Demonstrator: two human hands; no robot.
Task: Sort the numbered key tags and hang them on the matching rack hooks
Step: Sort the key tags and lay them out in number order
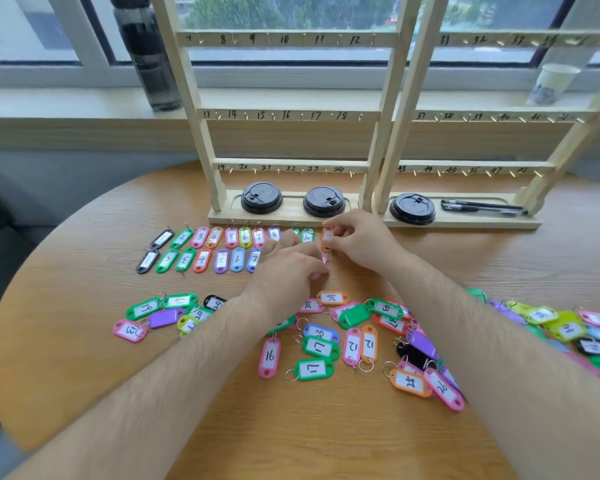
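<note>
Coloured numbered key tags [201, 260]: two flat ordered rows before upright wooden racks [291, 116]; others scattered nearer.

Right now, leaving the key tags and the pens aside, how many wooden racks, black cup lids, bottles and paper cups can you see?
wooden racks: 2
black cup lids: 3
bottle: 1
paper cup: 1
Total: 7
</note>
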